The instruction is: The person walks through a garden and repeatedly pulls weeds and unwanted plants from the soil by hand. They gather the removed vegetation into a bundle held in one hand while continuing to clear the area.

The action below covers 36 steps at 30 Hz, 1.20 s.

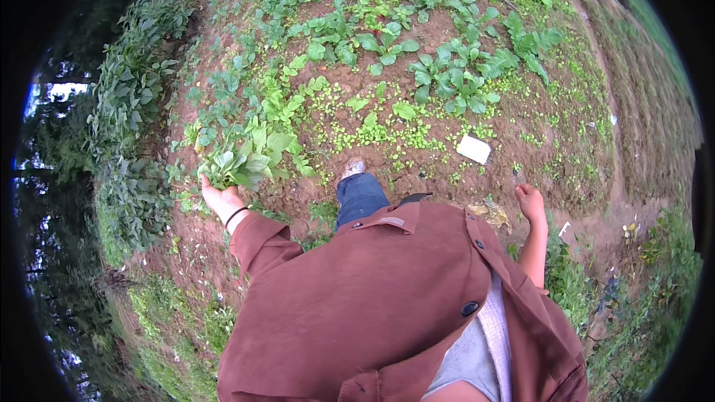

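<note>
My left hand [223, 198], with a dark band at its wrist, is closed around the base of a bunch of leafy greens [240, 162], held out at the left. The leaves spread upward and to the right from the palm. At the right, my right hand [529, 201] is held over the soil beside my body. A small, thin item [516, 176] seems to stick out from its fingers; it is too small to name. Low seedlings [374, 131] and larger leafy plants [461, 81] grow in the brown soil in front of me.
A white flat scrap [473, 149] lies on the soil ahead. A crumpled yellowish piece [490, 213] lies near my right side. Dense bushy plants [131, 89] line the left, with dark trees beyond. My shoe [354, 166] is on the soil at the bed's near edge.
</note>
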{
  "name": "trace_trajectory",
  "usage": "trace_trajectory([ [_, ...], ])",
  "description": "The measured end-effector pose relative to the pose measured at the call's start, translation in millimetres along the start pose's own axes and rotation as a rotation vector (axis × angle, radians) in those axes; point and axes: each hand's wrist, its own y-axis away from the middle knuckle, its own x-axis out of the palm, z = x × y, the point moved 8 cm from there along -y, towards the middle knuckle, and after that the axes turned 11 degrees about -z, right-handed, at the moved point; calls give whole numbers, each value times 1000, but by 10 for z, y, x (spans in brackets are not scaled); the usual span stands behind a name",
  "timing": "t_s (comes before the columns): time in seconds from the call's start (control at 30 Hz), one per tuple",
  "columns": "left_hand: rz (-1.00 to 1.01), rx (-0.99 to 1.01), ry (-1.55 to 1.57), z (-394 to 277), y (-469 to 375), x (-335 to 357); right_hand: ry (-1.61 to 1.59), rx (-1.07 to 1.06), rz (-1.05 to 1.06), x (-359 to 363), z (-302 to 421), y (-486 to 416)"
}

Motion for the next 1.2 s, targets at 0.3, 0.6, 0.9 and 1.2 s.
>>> trace_trajectory([
  [0.3, 26, -56, -12, 62, -97, 88, -61, 29, 7, 83, -138, 195],
  [0.6, 46, -55, -25, 240, -134, 271, -65, 141, -16, 100, -493, 337],
  [0.9, 89, -65, 14, 220, -54, 348, -97, 83, -59, 63, -473, 358],
  [1.2, 75, -87, -6, 248, 210, 450, -119, 86, -58, 61, -502, 445],
])
